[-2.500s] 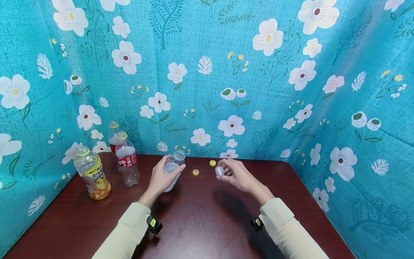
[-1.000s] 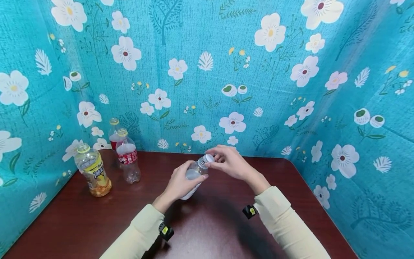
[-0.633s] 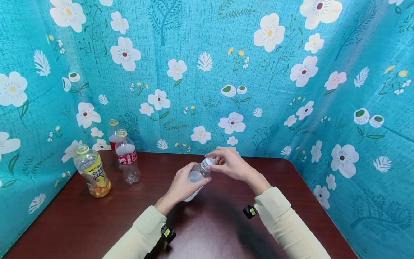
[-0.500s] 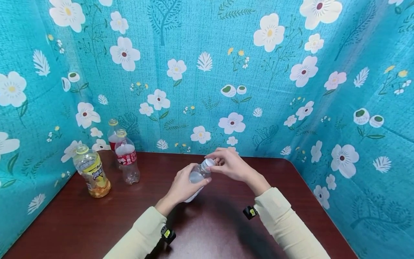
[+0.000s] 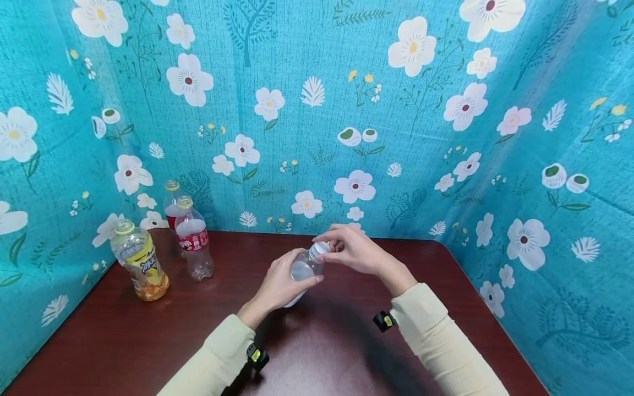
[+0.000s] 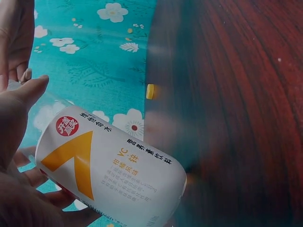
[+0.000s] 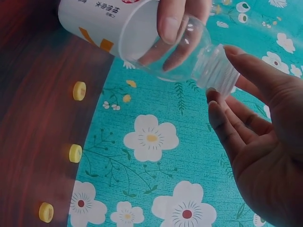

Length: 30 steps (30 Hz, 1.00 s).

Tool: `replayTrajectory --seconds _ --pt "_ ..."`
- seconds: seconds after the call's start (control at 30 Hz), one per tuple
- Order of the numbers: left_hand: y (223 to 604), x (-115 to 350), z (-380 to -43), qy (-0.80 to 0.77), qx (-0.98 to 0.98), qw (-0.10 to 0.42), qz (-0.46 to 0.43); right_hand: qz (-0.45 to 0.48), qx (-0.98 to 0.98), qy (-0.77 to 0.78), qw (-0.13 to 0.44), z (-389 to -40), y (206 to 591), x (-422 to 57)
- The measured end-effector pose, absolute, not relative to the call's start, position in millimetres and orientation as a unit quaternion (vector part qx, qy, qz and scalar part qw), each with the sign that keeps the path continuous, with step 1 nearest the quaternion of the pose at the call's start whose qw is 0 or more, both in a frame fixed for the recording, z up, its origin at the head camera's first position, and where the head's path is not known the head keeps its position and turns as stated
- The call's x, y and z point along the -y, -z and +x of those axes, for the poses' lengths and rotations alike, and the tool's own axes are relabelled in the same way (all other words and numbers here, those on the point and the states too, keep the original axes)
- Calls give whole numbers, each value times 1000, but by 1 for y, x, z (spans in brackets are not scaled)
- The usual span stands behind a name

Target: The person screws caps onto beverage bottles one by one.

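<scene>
A clear bottle (image 5: pixel 302 268) with a white label (image 6: pixel 113 165) leans with its neck toward the right. My left hand (image 5: pixel 278 281) grips it round the upper body, thumb on the near side. At the bottle's mouth sits a white ribbed cap (image 7: pixel 229 78), seated over the threaded neck. Thumb and fingertips of my right hand (image 5: pixel 353 250) pinch this cap. In the right wrist view my right-hand fingers (image 7: pixel 236 125) reach under it while the thumb lies on its upper side.
To the left stand a yellow-labelled bottle (image 5: pixel 141 264) with some amber liquid and two red-labelled bottles, the nearer one (image 5: pixel 194 242) overlapping the other (image 5: pixel 171 206); all are uncapped. Yellow caps (image 7: pixel 75 153) lie along the table's back edge. A floral cloth (image 5: pixel 317 137) hangs behind.
The left hand has brought the bottle rightward, and the right hand has carried the white cap from apart onto its mouth. Over the last half second the hands hardly shift.
</scene>
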<state>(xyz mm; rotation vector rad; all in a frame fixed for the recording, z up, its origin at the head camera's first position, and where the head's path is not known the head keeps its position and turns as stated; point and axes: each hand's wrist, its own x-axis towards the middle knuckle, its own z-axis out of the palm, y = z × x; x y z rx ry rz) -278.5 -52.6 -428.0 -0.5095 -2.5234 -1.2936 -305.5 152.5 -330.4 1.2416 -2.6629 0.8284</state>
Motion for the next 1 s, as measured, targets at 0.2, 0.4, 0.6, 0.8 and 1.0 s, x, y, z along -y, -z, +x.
replayTrajectory --seconds 0.2,0.4,0.6,0.8,1.0 --pt "431 54 -280 441 871 127 -175 423 866 -267 27 -305 326 -152" --pt "432 55 -280 442 869 129 -182 430 866 -253 29 -305 325 -150" --pt "431 55 -279 449 863 127 -192 405 882 -233 57 -306 326 -147" --pt "431 55 -278 445 864 130 -198 362 907 -194 89 -308 329 -145" --pt "432 56 -278 450 861 139 -193 332 915 -215 80 -310 324 -154"
